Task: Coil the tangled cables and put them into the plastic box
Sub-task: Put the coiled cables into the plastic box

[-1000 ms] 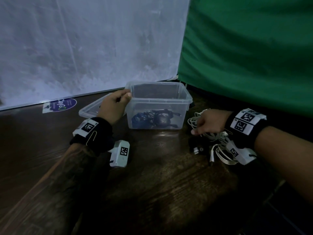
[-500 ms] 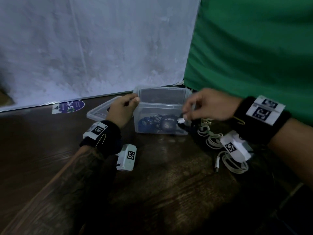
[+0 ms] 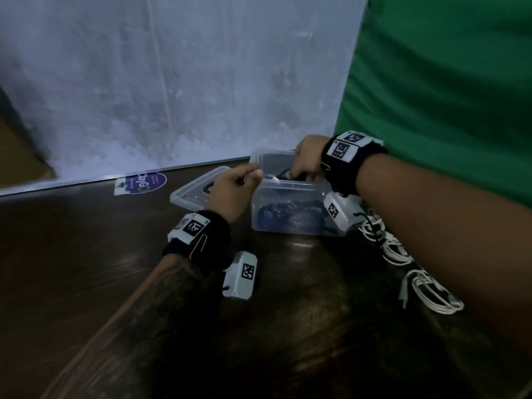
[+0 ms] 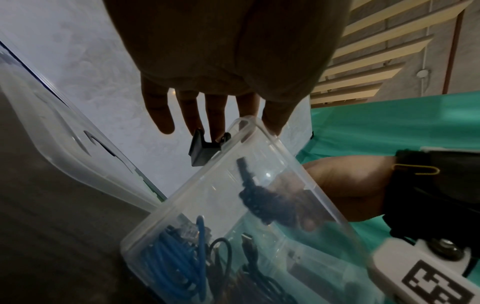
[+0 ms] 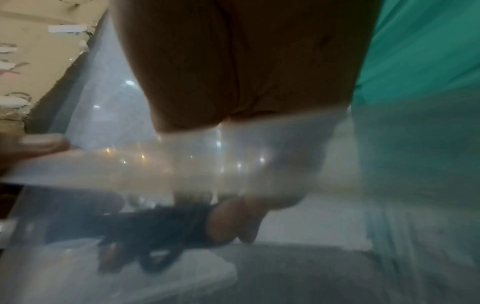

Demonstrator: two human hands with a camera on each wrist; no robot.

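Note:
A clear plastic box (image 3: 288,194) stands open on the dark wooden table. My left hand (image 3: 234,190) grips its left rim, thumb on the edge (image 4: 275,121) and fingers outside. My right hand (image 3: 306,165) reaches down into the box from above and holds a small coiled black cable (image 4: 267,203) inside it, pinched in the fingers (image 5: 233,222). A coiled blue cable (image 4: 176,257) and black cables (image 4: 249,259) lie on the box floor. Several white cables (image 3: 403,251) lie loose on the table right of the box, partly under my right forearm.
The box's clear lid (image 3: 195,191) lies flat just left of the box, behind my left hand. A round blue sticker (image 3: 145,182) sits at the wall's foot. A white wall and a green cloth (image 3: 446,96) close off the back.
My right hand picked the black coiled cable up from the table right of the box and carried it over the rim into the box. My left hand stayed on the rim.

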